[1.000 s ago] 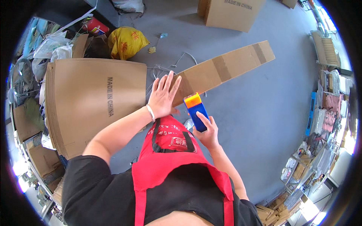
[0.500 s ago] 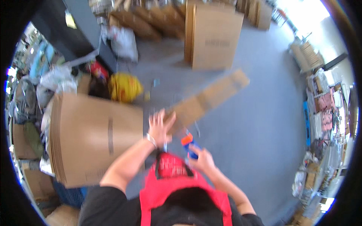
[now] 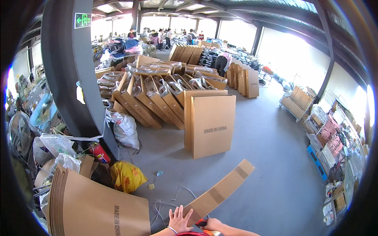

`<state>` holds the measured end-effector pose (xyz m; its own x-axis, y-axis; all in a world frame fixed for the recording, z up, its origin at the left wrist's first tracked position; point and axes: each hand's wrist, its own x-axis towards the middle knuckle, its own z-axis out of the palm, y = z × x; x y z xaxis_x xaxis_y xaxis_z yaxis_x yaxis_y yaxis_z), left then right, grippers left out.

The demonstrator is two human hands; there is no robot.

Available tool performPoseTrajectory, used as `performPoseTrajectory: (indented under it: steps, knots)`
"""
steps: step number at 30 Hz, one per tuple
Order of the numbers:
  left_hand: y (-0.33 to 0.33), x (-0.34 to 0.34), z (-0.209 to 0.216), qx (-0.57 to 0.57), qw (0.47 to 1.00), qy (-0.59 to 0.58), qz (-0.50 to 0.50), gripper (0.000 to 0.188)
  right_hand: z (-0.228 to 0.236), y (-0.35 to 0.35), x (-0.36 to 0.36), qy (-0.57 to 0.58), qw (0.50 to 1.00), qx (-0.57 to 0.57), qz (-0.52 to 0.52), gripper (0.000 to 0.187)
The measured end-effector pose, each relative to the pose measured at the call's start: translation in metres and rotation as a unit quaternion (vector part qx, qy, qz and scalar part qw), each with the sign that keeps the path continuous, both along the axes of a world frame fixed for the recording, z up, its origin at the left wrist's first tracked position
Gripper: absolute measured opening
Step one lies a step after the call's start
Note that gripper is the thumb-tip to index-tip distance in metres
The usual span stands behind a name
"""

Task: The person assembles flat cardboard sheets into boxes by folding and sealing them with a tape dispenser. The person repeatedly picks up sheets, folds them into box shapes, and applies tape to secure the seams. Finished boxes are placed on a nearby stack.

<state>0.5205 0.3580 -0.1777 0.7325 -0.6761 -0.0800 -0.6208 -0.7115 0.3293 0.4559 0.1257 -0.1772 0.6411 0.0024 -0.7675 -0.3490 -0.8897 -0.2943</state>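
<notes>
we press our left hand (image 3: 180,221), open with fingers spread, on the near end of a long narrow cardboard carton (image 3: 220,192), while our right hand (image 3: 214,225), just beside it, curls around a red-and-dark handheld tool (image 3: 202,222), mostly hidden at the lower edge. the carton, crossed by darker brown bands, slants away to the upper right, with grey floor (image 3: 271,188) around it. to our left stands a stack of flattened cartons (image 3: 98,204), a yellow bag (image 3: 128,176) near its far edge, and loose pale strapping (image 3: 158,212) lies between the stack and the carton. farther out, upright brown boxes (image 3: 214,122) stand one behind another in front of leaning open cartons (image 3: 151,104) holding plastic-wrapped goods. beyond them, a co-worker (image 3: 222,63) bends beside a row of standing cartons (image 3: 241,80), and a blue pallet (image 3: 317,163) lies off to our right
</notes>
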Motion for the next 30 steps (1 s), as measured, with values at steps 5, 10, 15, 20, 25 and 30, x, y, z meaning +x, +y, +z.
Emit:
performPoseTrajectory:
  steps: [5, 10, 15, 20, 25, 30]
  knots:
    - [-0.030, 0.001, -0.034, -0.191, 0.980, 0.025, 0.044, 0.116, 0.089, -0.088, 0.011, 0.030, 0.995, 0.069, 0.068, 0.071]
    - [-0.071, 0.002, 0.033, 0.049, 0.996, 0.044, 0.054, 0.115, 0.179, -0.140, 0.043, -0.055, 0.991, 0.123, 0.021, 0.078]
    - [-0.080, 0.004, 0.010, 0.050, 0.994, -0.010, 0.094, 0.115, 0.166, -0.141, 0.098, -0.293, 0.923, 0.244, 0.052, 0.078]
    - [-0.100, -0.001, 0.005, 0.066, 0.991, -0.021, 0.115, 0.110, 0.123, -0.133, 0.144, -0.317, 0.866, 0.372, 0.105, 0.080]
    - [-0.105, -0.013, 0.003, 0.082, 0.987, -0.022, 0.139, 0.105, 0.100, -0.115, 0.159, -0.275, 0.829, 0.463, 0.151, 0.080]
    - [-0.104, -0.023, -0.001, 0.080, 0.985, -0.028, 0.150, 0.101, 0.089, -0.109, 0.158, -0.284, 0.811, 0.487, 0.158, 0.077]
